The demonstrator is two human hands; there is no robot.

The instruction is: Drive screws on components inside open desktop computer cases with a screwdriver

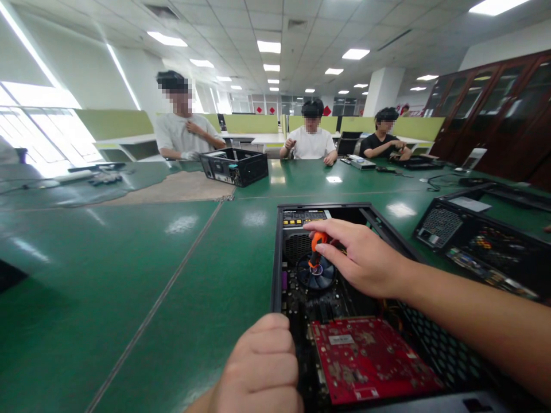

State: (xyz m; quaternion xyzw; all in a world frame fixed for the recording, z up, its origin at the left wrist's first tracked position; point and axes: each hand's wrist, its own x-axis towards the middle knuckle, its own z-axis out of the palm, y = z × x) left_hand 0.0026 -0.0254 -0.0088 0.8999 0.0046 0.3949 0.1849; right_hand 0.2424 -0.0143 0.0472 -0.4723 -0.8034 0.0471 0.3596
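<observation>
the right hand [359, 255] is found closed on a tool: thumb and index finger grip the orange-and-black handle of a screwdriver [319, 237]; the remaining fingers are largely hidden. the left hand [264, 367] is curled into a fist, to the left of the cooling fan [326, 280] and on its near side, over the left rim of the computer case [278, 275]. whether it clamps that rim cannot be told, the fingertips being out of sight.

governing relation: the screwdriver stands directly over the hub of the cooling fan, long axis close to upright, handle uppermost. contact between tip and hub cannot be confirmed. the right hand is the nearer of the two, reaching in from the right of the fan; the left hand is well apart from the tool.

also noted: a red circuit board [370, 361] lies on the near side of the fan, clear of the right hand. a power supply [301, 218] sits beyond the fan. a second computer case [482, 246] is well apart, to the fan's right.
</observation>
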